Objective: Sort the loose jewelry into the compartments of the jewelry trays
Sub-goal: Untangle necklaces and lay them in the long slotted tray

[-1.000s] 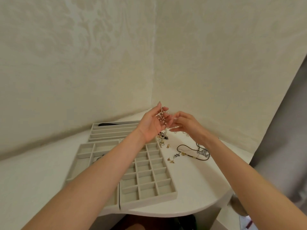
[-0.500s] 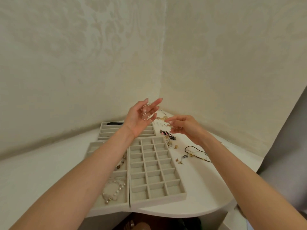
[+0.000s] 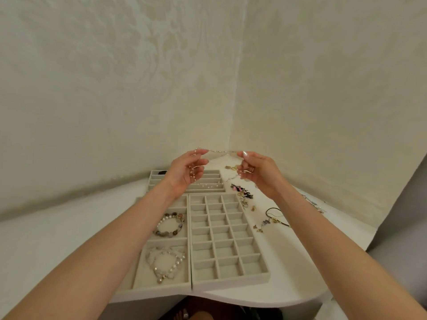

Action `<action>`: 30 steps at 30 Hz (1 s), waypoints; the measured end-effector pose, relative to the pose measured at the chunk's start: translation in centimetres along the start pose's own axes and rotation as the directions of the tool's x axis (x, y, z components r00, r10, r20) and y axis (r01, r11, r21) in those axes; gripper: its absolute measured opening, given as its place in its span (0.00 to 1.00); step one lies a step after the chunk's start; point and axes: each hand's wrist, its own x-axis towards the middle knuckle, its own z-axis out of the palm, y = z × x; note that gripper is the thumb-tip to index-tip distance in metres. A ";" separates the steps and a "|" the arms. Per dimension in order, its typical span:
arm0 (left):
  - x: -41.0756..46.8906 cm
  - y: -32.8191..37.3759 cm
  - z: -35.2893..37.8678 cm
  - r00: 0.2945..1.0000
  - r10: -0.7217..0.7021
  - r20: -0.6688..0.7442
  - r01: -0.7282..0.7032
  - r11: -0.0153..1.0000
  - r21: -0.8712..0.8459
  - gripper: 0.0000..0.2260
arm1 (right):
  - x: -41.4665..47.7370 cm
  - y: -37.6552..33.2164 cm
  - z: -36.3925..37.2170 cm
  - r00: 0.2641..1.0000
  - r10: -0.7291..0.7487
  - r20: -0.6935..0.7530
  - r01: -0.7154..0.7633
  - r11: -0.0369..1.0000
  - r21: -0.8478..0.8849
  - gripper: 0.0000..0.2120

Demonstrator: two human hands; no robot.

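On the left of the white corner table (image 3: 300,273) lies the first of three grey jewelry trays, a wide-compartment tray (image 3: 138,281) holding two bracelets: a mixed bead bracelet (image 3: 173,215) in one section and a pearl bracelet (image 3: 176,264) in the section nearer the person. Above and behind it the left hand (image 3: 184,172) is raised with its fingers curled, pinching one end of a fine chain (image 3: 218,151) between thumb and forefinger. The slack of the chain hangs down across the palm. The chain is very thin, with small pale beads set at intervals, and it runs nearly straight through the air to the right hand (image 3: 258,172), which pinches the other end at its fingertips. It hangs above the second tray, a long-slot tray (image 3: 215,172) at the back, touching no compartment. Nearer the person sits the third, a grid tray (image 3: 231,282) with three columns of small cells. Right of the trays loose pieces lie on the table: gold earrings (image 3: 231,167), a dark and pink cluster (image 3: 242,191) and one black cord necklace (image 3: 269,212).
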 end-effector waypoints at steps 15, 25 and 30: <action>2.0 1.5 -4.9 0.994 0.043 -0.102 0.029 0.786 0.618 0.10 | 4.1 1.2 3.8 0.997 -0.039 -0.069 0.024 0.979 -0.203 0.05; 3.7 0.9 -10.0 0.955 0.191 -0.227 0.012 0.739 0.673 0.03 | 7.4 2.6 2.9 0.984 -0.048 -0.171 -0.014 0.937 -0.348 0.04; 4.6 0.1 -11.0 0.905 0.305 -0.295 -0.008 0.706 0.708 0.08 | 8.1 4.7 2.1 0.984 -0.082 -0.159 -0.012 0.856 -0.517 0.07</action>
